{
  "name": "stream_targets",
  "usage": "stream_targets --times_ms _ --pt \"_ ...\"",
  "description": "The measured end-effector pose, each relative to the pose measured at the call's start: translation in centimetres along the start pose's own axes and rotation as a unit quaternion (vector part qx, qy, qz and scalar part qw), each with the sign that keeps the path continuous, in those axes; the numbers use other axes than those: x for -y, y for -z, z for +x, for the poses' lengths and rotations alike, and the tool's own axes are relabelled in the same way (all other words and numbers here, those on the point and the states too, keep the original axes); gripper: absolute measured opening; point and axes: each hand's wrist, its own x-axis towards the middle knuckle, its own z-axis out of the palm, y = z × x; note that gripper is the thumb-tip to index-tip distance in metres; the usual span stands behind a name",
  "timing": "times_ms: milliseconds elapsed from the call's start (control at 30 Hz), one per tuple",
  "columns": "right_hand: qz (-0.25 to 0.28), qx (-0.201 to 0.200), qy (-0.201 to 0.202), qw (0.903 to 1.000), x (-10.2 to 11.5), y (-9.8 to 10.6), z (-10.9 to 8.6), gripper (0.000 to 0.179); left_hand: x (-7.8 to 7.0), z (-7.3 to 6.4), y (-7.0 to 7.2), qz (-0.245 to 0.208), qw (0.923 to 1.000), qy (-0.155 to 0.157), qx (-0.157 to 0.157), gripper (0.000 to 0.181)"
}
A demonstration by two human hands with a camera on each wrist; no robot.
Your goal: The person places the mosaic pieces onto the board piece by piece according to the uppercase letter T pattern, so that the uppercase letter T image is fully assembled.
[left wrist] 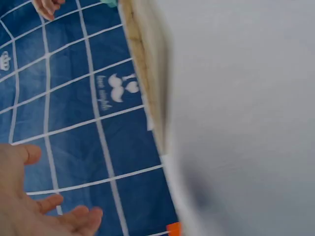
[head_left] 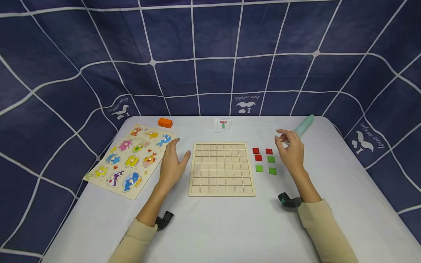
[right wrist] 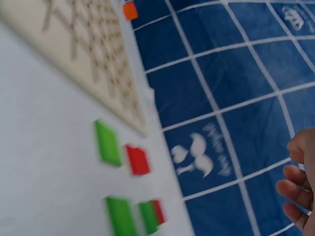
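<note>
My left hand [head_left: 171, 160] is over the table between the puzzle board and the grid board, its thumb spread from the fingers and nothing in its grasp. A square wooden grid board [head_left: 222, 170] lies flat in the middle. To its right, three red tiles [head_left: 258, 157] and three green tiles [head_left: 272, 171] lie loose in two columns. My right hand [head_left: 292, 149] is just right of these tiles, fingers loosely bent and holding nothing. In the right wrist view, its fingers [right wrist: 295, 191] show at the right edge, with a blurred green tile [right wrist: 107, 142] further left.
A wooden puzzle board [head_left: 131, 160] with sea animals lies at the left, an orange block [head_left: 165, 122] behind it. A small card [head_left: 223, 125] with a red and green T pattern is at the back. A teal elongated object [head_left: 305, 125] lies behind my right hand. Dark blue checked cloth [head_left: 213, 76] hangs behind.
</note>
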Motion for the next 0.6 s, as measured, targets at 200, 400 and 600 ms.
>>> stream_targets --times_ms 200,400,600 --pt "-0.038 0.052 -0.033 0.9974 -2.2 -0.5 -1.6 0.024 1.8 -0.3 -1.3 -0.033 0.9954 0.022 0.087 0.066" --pt "-0.066 0.124 -0.073 0.9874 -4.4 -1.0 -2.8 0.031 3.6 -0.4 -2.2 -0.041 0.9874 0.013 0.153 0.074" --pt "-0.08 0.179 -0.091 0.9763 -5.9 -1.5 -3.5 0.034 5.0 -0.7 -2.9 -0.013 0.9768 0.002 0.214 0.087"
